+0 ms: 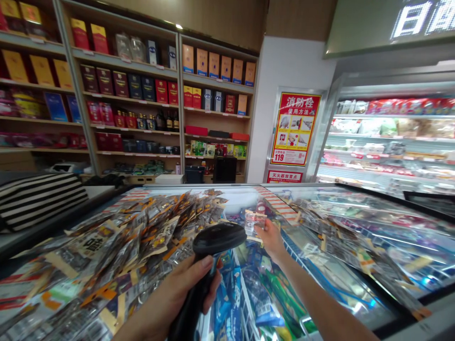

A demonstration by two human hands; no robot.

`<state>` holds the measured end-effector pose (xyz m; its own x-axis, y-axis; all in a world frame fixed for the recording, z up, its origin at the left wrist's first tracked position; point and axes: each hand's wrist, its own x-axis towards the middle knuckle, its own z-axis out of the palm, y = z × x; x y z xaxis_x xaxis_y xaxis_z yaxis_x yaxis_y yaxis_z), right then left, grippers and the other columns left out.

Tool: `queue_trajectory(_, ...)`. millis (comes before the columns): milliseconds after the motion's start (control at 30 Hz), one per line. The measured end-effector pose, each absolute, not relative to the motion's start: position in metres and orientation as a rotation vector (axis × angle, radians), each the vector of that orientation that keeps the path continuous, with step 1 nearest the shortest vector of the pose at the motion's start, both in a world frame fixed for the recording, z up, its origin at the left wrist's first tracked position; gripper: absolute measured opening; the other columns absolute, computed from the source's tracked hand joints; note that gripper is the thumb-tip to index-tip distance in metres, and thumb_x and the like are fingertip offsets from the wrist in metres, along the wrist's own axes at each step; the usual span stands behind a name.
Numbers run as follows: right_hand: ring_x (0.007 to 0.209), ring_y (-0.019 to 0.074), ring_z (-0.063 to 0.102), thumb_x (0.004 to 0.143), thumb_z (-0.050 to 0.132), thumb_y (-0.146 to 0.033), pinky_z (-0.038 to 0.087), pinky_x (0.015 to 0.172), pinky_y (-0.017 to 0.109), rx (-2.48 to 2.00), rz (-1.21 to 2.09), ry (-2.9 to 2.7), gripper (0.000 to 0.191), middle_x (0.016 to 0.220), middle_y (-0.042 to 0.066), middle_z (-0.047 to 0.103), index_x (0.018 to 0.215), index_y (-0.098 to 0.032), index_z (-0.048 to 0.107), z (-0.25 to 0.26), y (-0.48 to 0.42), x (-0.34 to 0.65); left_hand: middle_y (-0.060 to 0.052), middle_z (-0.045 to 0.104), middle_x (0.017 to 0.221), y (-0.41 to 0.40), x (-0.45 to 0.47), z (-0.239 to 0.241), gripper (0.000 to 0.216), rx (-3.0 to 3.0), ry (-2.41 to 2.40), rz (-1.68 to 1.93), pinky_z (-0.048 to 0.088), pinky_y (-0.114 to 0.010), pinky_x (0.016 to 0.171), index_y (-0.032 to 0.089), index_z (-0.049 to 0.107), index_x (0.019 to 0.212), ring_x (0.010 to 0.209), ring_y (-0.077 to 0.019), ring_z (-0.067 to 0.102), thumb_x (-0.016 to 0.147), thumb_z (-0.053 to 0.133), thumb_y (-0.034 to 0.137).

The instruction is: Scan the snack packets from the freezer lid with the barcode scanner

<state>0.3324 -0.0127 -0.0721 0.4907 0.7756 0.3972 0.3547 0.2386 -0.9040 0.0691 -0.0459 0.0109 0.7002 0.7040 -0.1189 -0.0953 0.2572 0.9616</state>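
My left hand (194,279) is wrapped round the handle of a black handheld barcode scanner (218,238), held upright with its head tilted toward the right. Farther forward, my right hand (272,239) pinches a small clear food packet (255,221) by its right edge. The scanner's head is close to the packet, a little to its left and nearer to me. Beneath both hands lies a chest freezer with colourful bagged goods (265,305) in wire baskets. To the left, a large heap of packaged snacks (170,232) covers the freezer top.
More packets (341,232) lie on the glass lid at right. A striped black-and-white bag (39,201) stands at the left edge. Behind are shelves of boxed goods (130,85), a red fire-hydrant poster (295,128) and a lit refrigerated display (391,135).
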Motion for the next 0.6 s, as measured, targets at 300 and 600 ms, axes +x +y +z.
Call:
queue_trajectory(300,0.082,0.0207,0.057,0.066,0.048,-0.03,0.044,0.07,0.032,-1.388,0.327,-1.072,0.03,0.088,0.007,0.063,0.091,-0.015,0.051,-0.0667,-0.0159,0.3297,-0.001,0.053,0.052,-0.0452,0.0691,0.0099,0.032,1.236,0.604,0.575,0.033,-0.02,0.046,0.013,0.056,0.063,0.044,-0.0078,0.044,0.072,0.048,0.042)
queue_trajectory(600,0.072,0.0176,0.059,0.067,0.044,-0.03,0.046,0.064,0.028,-1.454,0.304,-1.081,0.029,0.083,0.004,0.063,0.094,-0.019,0.05,-0.076,-0.009,0.3375,0.0,0.053,0.055,-0.0435,0.0677,0.0125,0.028,1.209,0.604,0.626,0.032,-0.02,0.045,0.014,0.056,0.069,0.044,-0.0078,0.043,0.071,0.049,0.041)
